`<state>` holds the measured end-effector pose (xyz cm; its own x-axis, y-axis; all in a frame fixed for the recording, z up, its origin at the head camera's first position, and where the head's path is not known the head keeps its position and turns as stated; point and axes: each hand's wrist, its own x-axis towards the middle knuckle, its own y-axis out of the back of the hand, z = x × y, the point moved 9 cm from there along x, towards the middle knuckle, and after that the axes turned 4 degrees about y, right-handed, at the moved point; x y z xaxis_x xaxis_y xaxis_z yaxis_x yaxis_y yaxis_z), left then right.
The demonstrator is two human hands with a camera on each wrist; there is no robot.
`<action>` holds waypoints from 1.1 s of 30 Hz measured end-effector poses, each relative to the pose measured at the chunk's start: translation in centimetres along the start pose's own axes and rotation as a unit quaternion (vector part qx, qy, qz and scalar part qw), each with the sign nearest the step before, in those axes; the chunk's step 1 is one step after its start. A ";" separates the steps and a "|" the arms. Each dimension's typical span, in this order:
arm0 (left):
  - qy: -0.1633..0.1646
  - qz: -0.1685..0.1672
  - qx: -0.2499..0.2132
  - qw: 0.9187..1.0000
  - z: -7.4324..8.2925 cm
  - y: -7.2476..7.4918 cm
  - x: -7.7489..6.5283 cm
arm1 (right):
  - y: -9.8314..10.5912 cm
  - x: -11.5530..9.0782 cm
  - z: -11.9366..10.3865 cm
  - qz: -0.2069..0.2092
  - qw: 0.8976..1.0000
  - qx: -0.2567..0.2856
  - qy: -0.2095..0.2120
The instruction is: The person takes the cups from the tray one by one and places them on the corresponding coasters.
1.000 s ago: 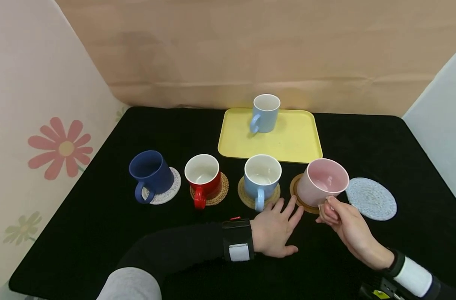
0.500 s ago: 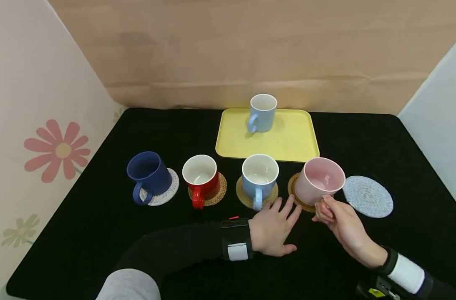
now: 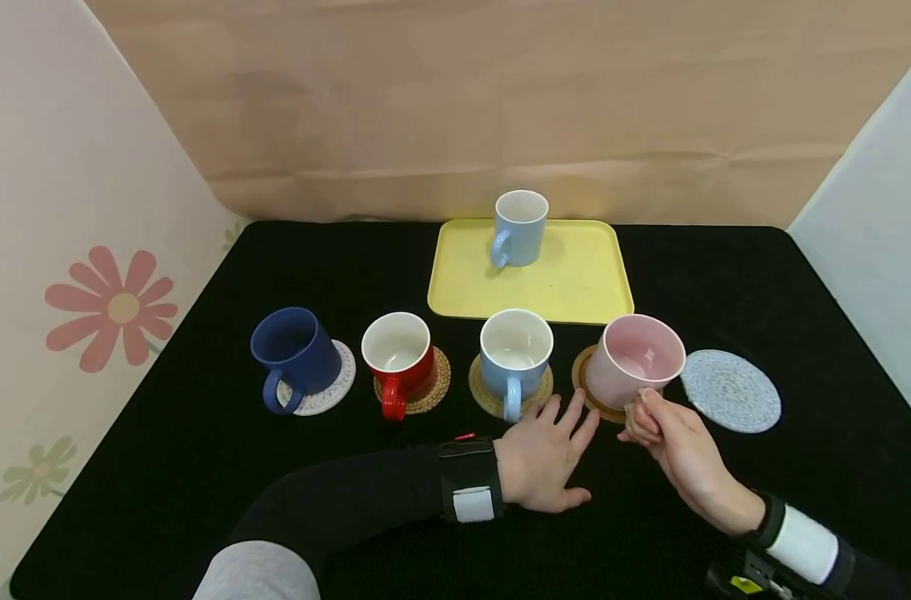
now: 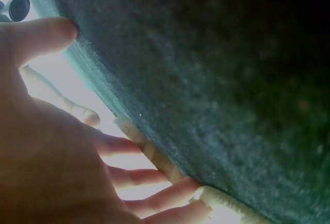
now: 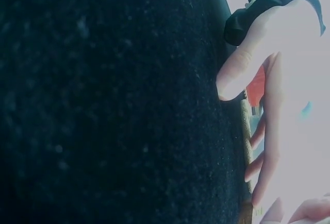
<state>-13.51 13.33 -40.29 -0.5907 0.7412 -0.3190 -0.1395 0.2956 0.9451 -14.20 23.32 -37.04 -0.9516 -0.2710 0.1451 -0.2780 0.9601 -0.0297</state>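
Observation:
My right hand [image 3: 673, 446] pinches the handle of a pink mug [image 3: 633, 365], which is over a brown round coaster [image 3: 584, 367]; whether its base touches it I cannot tell. My left hand [image 3: 543, 463] lies to the left of it, fingers spread near the table, fingertips by the brown coaster and a beige coaster [image 3: 488, 397]. A light blue mug [image 3: 511, 377] stands on that beige coaster, handle toward me. In the left wrist view the left hand's [image 4: 67, 157] straight fingers show near the coaster edges. The right wrist view is overexposed.
A red mug [image 3: 417, 373] stands on a woven coaster [image 3: 442, 379], and a navy mug [image 3: 305, 362] on a white coaster [image 3: 346, 379], both leftward. Behind, another light blue mug [image 3: 530, 237] stands on a yellow tray [image 3: 466, 283]. A pale blue coaster [image 3: 731, 392] lies right.
The whole view shifts slightly left. Against the table, both hands and the mugs keep about the same places; the right hand still holds the pink mug's handle.

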 end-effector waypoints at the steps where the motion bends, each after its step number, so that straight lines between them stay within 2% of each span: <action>1: 0.000 0.000 -0.001 1.000 0.0 0.0 0.0 | 0.0 0.0 0.1 0.001 1.000 -0.004 -0.006; 8: 0.002 0.001 -0.005 1.000 -0.1 0.0 -0.1 | 1.0 -0.4 0.9 0.000 0.997 -0.038 -0.068; 12: 0.000 -0.002 -0.008 1.000 -0.2 0.1 -0.1 | 1.8 -0.5 1.0 -0.008 0.995 -0.058 -0.084; 15: -0.002 -0.003 -0.005 1.000 -0.1 0.1 -0.1 | 2.6 -0.4 0.7 -0.013 0.991 -0.105 -0.085; 22: 0.002 -0.005 0.001 1.000 0.0 0.1 -0.1 | 5.6 -0.1 -0.4 0.014 0.969 -0.232 -0.082; 26: -0.001 -0.001 0.000 1.000 0.1 0.3 -0.3 | 7.5 0.2 -0.9 0.044 0.958 -0.268 -0.091; 30: -0.031 0.008 -0.024 0.999 0.3 1.3 -0.9 | 9.5 0.7 -1.5 0.069 0.954 -0.276 -0.092; 33: -0.067 0.022 -0.081 0.994 0.2 2.7 -1.7 | 10.8 1.4 -1.9 0.077 0.953 -0.282 -0.082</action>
<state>-12.69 12.99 -37.17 -0.4902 0.8276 -0.2735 -0.2489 0.1677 0.9539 -18.25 33.43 -35.26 -0.9959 -0.0867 0.0245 -0.0626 0.8615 0.5038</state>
